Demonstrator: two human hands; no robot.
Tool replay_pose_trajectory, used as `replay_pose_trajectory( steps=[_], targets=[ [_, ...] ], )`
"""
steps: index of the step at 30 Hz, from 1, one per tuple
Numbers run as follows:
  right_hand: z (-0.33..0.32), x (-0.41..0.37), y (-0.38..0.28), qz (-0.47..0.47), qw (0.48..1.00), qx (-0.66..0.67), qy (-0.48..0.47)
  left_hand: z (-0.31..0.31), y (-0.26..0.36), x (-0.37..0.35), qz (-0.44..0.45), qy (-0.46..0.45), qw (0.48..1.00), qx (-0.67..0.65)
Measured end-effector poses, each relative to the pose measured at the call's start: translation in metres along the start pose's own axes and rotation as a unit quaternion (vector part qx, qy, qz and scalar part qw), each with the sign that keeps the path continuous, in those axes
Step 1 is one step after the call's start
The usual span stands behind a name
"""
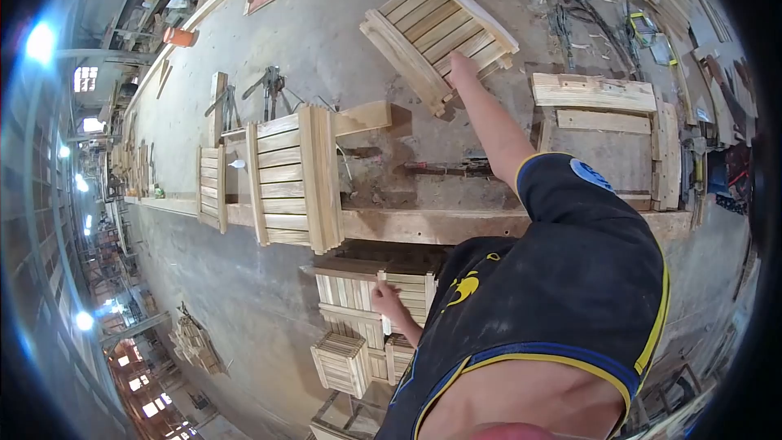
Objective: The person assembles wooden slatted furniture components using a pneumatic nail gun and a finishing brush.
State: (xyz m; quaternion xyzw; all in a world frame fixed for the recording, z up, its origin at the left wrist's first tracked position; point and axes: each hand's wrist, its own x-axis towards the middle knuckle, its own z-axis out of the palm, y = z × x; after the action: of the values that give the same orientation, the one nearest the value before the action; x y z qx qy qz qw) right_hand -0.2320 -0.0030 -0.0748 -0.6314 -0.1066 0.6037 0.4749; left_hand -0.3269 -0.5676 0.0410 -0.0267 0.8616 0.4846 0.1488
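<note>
Panel (440, 31): pale wood, roughly rectangular, with flat grained slats (414, 10) set side by side between two thicker, square-edged rails (472, 12); it lies on the dusty grey worktop (309, 61), beyond the long wooden beam (440, 226).
Long axis: follows the rails, slanting from upper left to lower right in view; the slats run crosswise.
Right hand (462, 68): bare, bunched over the slats near the panel's lower-right end; I cannot tell whether it grips the wood or only presses it.
Left hand (388, 301): fingers curled narrow, in front of the stacked slatted pieces (342, 363); I cannot tell whether it holds or touches any.
Second panel (281, 175): same ribbed wood, lying across the beam at left.
Open frame (603, 120): plain boards forming a rectangle at right.
Shirt (562, 277): dark cloth with yellow trim, covering part of the beam and stack.
Hard to see: right fingertips; the dark metal tools (273, 85); the stack's underside, cut off below.
</note>
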Motion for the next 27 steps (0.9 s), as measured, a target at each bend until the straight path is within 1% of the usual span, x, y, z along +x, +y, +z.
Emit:
replay_pose_trajectory(
  steps=[1, 2, 3, 4, 5, 6, 7, 8, 9, 10, 11, 12, 13, 14, 15, 16, 17, 18, 19, 20, 21, 22, 23, 24, 25, 26, 27],
  targets=[
    [-0.012, 0.002, -0.003, 0.0, 0.998, -0.05, 0.03, 0.009, -0.001, -0.002, -0.009, -0.014, 0.999, -0.03],
    [-0.022, 0.002, -0.002, 0.001, 0.993, -0.1, 0.063, 0.022, 0.0, 0.001, -0.031, -0.057, 0.995, -0.07],
    [-0.026, 0.007, 0.004, 0.003, 0.992, -0.1, 0.07, 0.042, -0.003, 0.009, -0.016, -0.065, 0.997, -0.038],
    [-0.032, 0.019, 0.013, -0.036, 0.994, -0.036, 0.093, 0.063, 0.018, 0.007, -0.049, -0.116, 0.989, -0.082],
    [-0.042, 0.031, 0.022, -0.076, 0.99, 0.025, 0.117, 0.083, 0.03, 0.015, -0.042, -0.158, 0.986, -0.033],
    [-0.052, 0.046, 0.026, 0.017, 0.996, 0.033, 0.087, 0.099, 0.039, 0.024, -0.035, -0.201, 0.979, 0.018],
    [-0.059, 0.056, 0.031, 0.014, 0.995, 0.033, 0.098, 0.118, 0.05, 0.027, 0.0, -0.218, 0.976, 0.002],
    [-0.061, 0.068, 0.033, -0.002, 0.997, -0.004, 0.071, 0.139, 0.063, 0.03, 0.038, -0.236, 0.971, -0.019],
    [-0.064, 0.082, 0.043, -0.017, 0.998, -0.041, 0.046, 0.151, 0.08, 0.032, 0.038, -0.248, 0.968, -0.017],
    [-0.066, 0.115, 0.083, -0.054, 0.998, -0.014, -0.002, 0.161, 0.1, 0.032, 0.104, -0.255, 0.961, 0.019],
    [-0.069, 0.096, 0.067, -0.102, 0.995, -0.002, -0.009, 0.179, 0.115, 0.034, 0.171, -0.265, 0.948, 0.045],
    [-0.072, 0.076, 0.051, -0.15, 0.988, 0.01, -0.016, 0.193, 0.116, 0.045, 0.118, -0.294, 0.947, 0.049],
    [-0.071, 0.031, 0.01, -0.073, 0.991, -0.106, 0.021, 0.202, 0.113, 0.056, 0.066, -0.325, 0.942, 0.051],
    [-0.068, 0.016, -0.002, -0.074, 0.992, -0.105, 0.018, 0.211, 0.114, 0.061, 0.105, -0.327, 0.937, 0.062],
    [-0.064, 0.02, -0.002, -0.054, 0.987, -0.142, 0.053, 0.218, 0.115, 0.062, 0.143, -0.325, 0.932, 0.069],
    [-0.056, 0.032, 0.005, -0.011, 0.987, -0.136, 0.09, 0.22, 0.126, 0.06, 0.182, -0.334, 0.919, 0.106],
    [-0.05, 0.07, 0.029, -0.01, 0.986, -0.139, 0.095, 0.227, 0.124, 0.06, 0.189, -0.323, 0.924, 0.075],
    [-0.048, 0.023, -0.008, -0.001, 0.962, -0.225, 0.155, 0.232, 0.123, 0.059, 0.177, -0.335, 0.924, 0.05],
    [-0.037, 0.002, -0.029, 0.034, 0.948, -0.228, 0.218, 0.234, 0.123, 0.057, 0.172, -0.345, 0.921, 0.056],
    [-0.032, -0.007, -0.038, 0.077, 0.931, -0.227, 0.276, 0.235, 0.126, 0.05, 0.14, -0.357, 0.923, 0.021],
    [-0.037, -0.004, -0.041, 0.075, 0.93, -0.223, 0.282, 0.233, 0.129, 0.048, 0.112, -0.364, 0.925, -0.008],
    [-0.037, -0.004, -0.041, 0.036, 0.97, -0.129, 0.201, 0.234, 0.129, 0.048, 0.116, -0.366, 0.923, -0.006],
    [-0.035, -0.004, -0.037, -0.001, 0.993, -0.031, 0.116, 0.234, 0.128, 0.046, 0.124, -0.364, 0.923, -0.023],
    [-0.033, -0.018, -0.056, 0.0, 0.996, -0.053, 0.075, 0.233, 0.129, 0.044, 0.132, -0.361, 0.922, -0.038],
    [-0.029, -0.011, -0.055, -0.019, 0.997, 0.078, -0.012, 0.235, 0.132, 0.042, 0.138, -0.361, 0.922, -0.031],
    [-0.023, 0.002, -0.045, -0.036, 0.973, 0.208, -0.095, 0.237, 0.138, 0.039, 0.104, -0.391, 0.913, -0.057],
    [-0.017, 0.003, -0.053, -0.085, 0.972, 0.193, -0.102, 0.236, 0.141, 0.036, 0.068, -0.42, 0.902, -0.081]
  ],
)
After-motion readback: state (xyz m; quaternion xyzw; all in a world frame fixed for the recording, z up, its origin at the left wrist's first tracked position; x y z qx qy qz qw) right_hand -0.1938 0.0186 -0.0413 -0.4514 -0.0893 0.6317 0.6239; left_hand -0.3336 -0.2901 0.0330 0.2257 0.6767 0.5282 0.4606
